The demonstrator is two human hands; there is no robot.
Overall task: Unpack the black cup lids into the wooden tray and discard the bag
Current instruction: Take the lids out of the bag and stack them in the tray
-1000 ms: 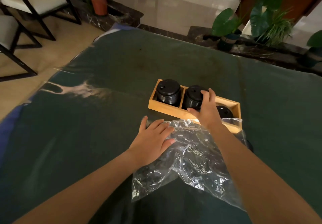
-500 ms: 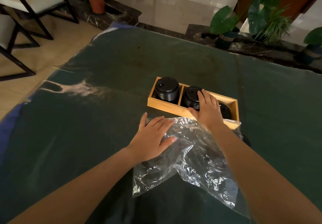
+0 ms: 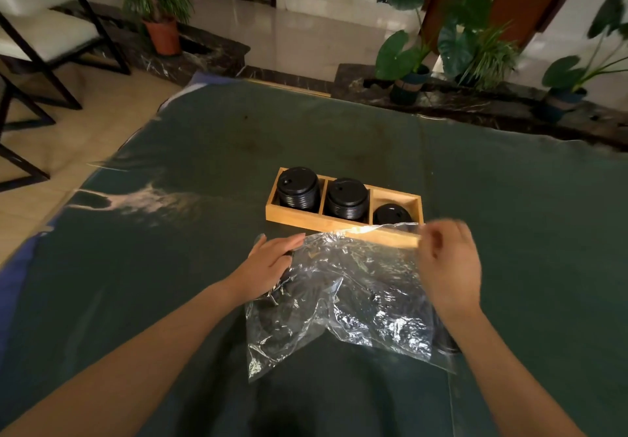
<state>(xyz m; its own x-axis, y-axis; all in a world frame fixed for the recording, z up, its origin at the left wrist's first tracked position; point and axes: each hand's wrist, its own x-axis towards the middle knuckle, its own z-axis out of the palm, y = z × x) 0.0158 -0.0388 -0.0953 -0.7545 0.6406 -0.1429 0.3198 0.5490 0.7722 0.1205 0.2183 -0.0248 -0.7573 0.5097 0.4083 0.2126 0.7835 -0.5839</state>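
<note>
A wooden tray (image 3: pixel 299 217) with three compartments sits mid-table. A tall stack of black lids (image 3: pixel 298 187) fills the left compartment, a second stack (image 3: pixel 347 198) the middle one, and a short stack (image 3: pixel 391 214) the right one. The clear plastic bag (image 3: pixel 353 294) lies crumpled in front of the tray, and dark shapes show through it. My left hand (image 3: pixel 272 263) has its fingers under the bag's left edge. My right hand (image 3: pixel 448 263), blurred, pinches the bag's upper right edge by the tray's front corner.
The table carries a dark green cloth (image 3: pixel 170 266). Potted plants (image 3: pixel 163 12) stand on a stone ledge beyond the far edge, and dark-framed chairs (image 3: pixel 40 46) are on the floor to the left.
My right hand left the middle stack of lids and came back to the bag's top right edge. My left hand slid from on top of the bag to its left edge.
</note>
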